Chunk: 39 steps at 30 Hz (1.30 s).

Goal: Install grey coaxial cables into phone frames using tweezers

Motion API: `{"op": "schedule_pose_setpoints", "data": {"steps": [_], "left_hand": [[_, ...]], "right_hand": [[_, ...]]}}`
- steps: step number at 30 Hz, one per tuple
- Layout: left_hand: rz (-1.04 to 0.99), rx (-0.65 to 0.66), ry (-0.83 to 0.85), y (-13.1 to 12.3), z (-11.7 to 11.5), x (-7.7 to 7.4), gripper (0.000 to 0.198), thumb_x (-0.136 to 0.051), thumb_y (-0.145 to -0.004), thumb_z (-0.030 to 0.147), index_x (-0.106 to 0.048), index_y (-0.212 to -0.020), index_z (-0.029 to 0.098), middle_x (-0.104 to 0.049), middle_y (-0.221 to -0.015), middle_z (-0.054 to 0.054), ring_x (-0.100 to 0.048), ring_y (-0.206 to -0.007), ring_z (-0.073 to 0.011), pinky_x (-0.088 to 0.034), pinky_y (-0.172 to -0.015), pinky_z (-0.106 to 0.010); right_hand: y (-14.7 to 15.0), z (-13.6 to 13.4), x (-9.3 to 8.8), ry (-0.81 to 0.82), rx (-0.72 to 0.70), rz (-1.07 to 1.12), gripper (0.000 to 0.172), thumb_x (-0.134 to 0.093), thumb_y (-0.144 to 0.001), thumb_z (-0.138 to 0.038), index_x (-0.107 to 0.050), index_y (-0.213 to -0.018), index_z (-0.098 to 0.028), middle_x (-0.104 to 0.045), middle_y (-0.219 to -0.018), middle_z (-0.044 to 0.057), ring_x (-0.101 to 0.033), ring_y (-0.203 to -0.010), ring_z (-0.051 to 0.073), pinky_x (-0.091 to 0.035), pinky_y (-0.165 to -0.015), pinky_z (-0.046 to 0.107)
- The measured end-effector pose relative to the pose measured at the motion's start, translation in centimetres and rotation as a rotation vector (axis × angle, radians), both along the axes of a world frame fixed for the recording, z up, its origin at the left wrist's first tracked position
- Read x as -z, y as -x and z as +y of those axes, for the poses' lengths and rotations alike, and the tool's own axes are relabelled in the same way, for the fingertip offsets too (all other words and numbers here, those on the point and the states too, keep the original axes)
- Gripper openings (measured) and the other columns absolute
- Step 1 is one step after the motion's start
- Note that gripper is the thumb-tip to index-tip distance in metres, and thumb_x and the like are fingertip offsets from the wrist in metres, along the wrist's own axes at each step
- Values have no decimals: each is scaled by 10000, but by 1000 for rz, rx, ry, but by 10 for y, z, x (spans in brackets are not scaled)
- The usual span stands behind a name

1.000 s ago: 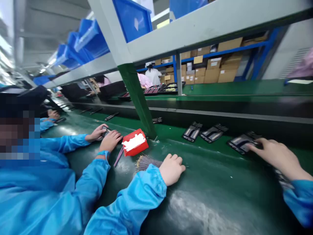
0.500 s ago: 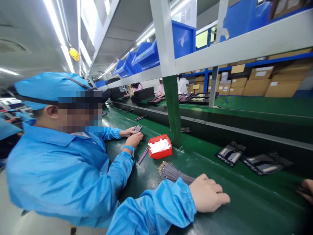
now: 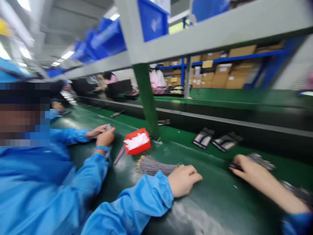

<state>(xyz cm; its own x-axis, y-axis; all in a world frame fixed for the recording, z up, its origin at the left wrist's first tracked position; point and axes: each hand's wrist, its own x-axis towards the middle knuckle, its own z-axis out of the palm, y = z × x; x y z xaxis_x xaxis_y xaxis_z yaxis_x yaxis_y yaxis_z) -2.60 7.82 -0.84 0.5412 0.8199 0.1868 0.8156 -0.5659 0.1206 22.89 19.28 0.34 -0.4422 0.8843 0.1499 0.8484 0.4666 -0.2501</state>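
Note:
My left hand [image 3: 184, 181] rests on the green bench with its fingers curled, at the right end of a bundle of thin grey cables [image 3: 156, 166] with gold-coloured tips. What its fingers hold, if anything, is hidden. Farther right, my right hand [image 3: 244, 168] reaches in from the right edge, thumb and fingers closed on a dark flat device part [image 3: 235, 167]. Behind that wrist lies another device part [image 3: 261, 160], blurred. Two dark device frames with silvery middles, one at the left [image 3: 203, 137] and one at the right [image 3: 226, 142], lie beyond my hands.
A red bin [image 3: 138, 151] of white pieces stands by the green post [image 3: 146, 101], with a purple stick [image 3: 119, 154] beside it. At left, a co-worker in blue [image 3: 49, 182] holds a small device. A grey shelf beam [image 3: 207, 37] crosses above the bench.
The view has swung to the right, so the co-worker and red bin sit farther left. My right hand, at the right edge before, now shows whole with the dark part. My left hand stays by the cables.

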Motion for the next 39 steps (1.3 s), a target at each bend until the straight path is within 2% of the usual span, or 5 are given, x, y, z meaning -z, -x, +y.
{"op": "schedule_pose_setpoints", "data": {"steps": [5, 9, 19, 25, 39], "left_hand": [[-302, -52, 42, -16, 7, 4, 155, -444, -810, 119, -545, -910, 181, -488, -971, -46, -521, -840, -136, -459, -780, -258], [-229, -46, 54, -24, 12, 4, 138, -413, -845, 144, -546, -845, 181, -525, -883, -33, -511, -801, -150, -438, -742, -285], [-184, 22, 120, -33, 0, 9, 125, -427, -832, 159, -529, -762, 177, -523, -737, -11, -473, -727, -147, -398, -681, -258], [-134, 32, 66, -43, -9, 11, 131, -429, -815, 171, -512, -714, 182, -502, -690, -9, -456, -679, -150, -386, -629, -266], [-60, 61, -102, -46, -10, 13, 160, -429, -824, 182, -521, -694, 168, -491, -668, -16, -433, -652, -153, -348, -585, -284]], "right_hand": [[45, -78, 7, -3, -25, -193, 137, -502, -771, -240, -428, -879, -201, -639, -768, 105, -627, -706, 273, -396, -538, 308], [69, -108, 4, 78, 40, -259, 193, -502, -807, -307, -449, -936, -174, -640, -676, 93, -626, -587, 261, -353, -474, 281], [31, -98, 5, 275, -94, 759, 237, -341, -887, -296, -489, -735, -190, -538, -840, 46, -537, -845, 167, -429, -781, 316], [31, -108, 13, 343, -207, 743, 84, -486, -847, -241, -554, -879, -205, -582, -895, 39, -540, -884, 160, -421, -817, 323], [29, -109, 18, 363, -34, 776, 32, -550, -784, -190, -581, -783, -200, -598, -768, 9, -562, -729, 151, -448, -648, 288]]}}
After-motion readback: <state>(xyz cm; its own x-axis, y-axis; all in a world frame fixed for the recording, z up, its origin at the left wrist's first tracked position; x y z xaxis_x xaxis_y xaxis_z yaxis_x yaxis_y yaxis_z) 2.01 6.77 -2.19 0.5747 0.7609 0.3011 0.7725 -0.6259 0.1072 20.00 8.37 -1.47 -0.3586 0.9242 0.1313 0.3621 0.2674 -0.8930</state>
